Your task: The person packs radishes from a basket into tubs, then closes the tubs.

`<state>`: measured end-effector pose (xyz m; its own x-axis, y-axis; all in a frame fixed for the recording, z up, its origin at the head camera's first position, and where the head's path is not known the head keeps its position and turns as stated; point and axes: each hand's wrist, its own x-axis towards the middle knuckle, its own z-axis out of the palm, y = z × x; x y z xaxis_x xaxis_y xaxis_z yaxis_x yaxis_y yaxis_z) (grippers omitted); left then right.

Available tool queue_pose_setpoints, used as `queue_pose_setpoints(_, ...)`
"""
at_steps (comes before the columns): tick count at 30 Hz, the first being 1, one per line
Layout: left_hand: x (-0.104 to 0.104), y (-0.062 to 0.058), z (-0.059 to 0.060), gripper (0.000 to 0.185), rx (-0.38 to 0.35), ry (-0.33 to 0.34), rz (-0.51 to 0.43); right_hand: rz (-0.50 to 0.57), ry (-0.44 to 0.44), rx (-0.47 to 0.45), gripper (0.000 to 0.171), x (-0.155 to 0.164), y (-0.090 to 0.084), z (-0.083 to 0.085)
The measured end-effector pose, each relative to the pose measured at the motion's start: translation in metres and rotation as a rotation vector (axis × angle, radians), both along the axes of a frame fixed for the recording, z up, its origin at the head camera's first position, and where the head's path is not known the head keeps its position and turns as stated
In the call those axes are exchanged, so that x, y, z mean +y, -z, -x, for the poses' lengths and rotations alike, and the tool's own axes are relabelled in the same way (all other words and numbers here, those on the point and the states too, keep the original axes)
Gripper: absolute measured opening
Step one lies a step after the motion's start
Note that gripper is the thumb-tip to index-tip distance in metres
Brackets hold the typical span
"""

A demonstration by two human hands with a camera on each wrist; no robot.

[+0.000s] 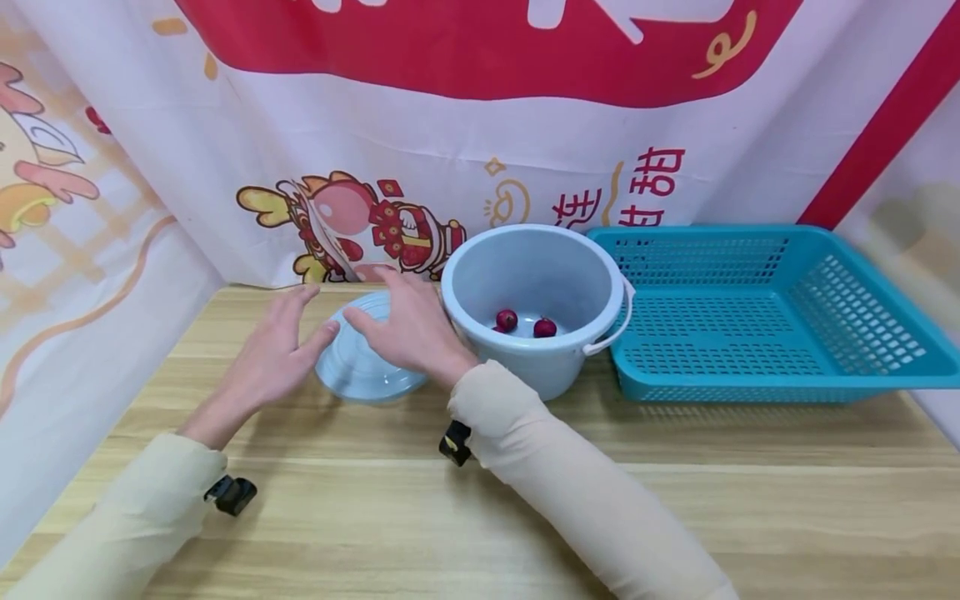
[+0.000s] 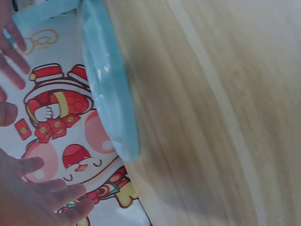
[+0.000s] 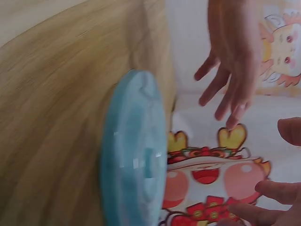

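Note:
A round pale blue lid [image 1: 363, 371] lies on the wooden table, its raised centre visible in the right wrist view. My left hand [image 1: 277, 354] hovers at the lid's left side with fingers spread, holding nothing. Over the lid's upper right part is my right hand [image 1: 408, 325], fingers extended and grasping nothing. Beside the right wrist stands a light blue bucket [image 1: 536, 367] with a white handle [image 1: 618, 325]. Inside it, several small dark red round fruits or vegetables [image 1: 507, 320] sit at the bottom; their exact kind is unclear.
A teal perforated plastic basket [image 1: 720, 329] stands right of the bucket, close against it. Behind everything hangs a white and red printed cloth [image 1: 465, 125], with another cloth panel [image 1: 97, 275] along the left. The wooden tabletop [image 1: 360, 525] extends in front.

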<state>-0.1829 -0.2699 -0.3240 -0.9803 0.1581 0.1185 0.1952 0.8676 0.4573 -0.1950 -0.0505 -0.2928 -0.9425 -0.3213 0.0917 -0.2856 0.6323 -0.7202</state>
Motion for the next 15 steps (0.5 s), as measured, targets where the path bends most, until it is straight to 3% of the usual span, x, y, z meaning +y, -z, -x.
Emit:
queue_pose_setpoints(8, -0.001, 0.008, 0.004, 0.079, -0.095, 0.014, 0.075, -0.227, 0.048, -0.163, 0.082, -0.010, 0.028, 0.011)
queue_pose_setpoints(15, 0.000, 0.016, 0.006, 0.080, -0.175, 0.016, 0.114, -0.257, 0.038, -0.213, 0.085, -0.010, 0.048, 0.018)
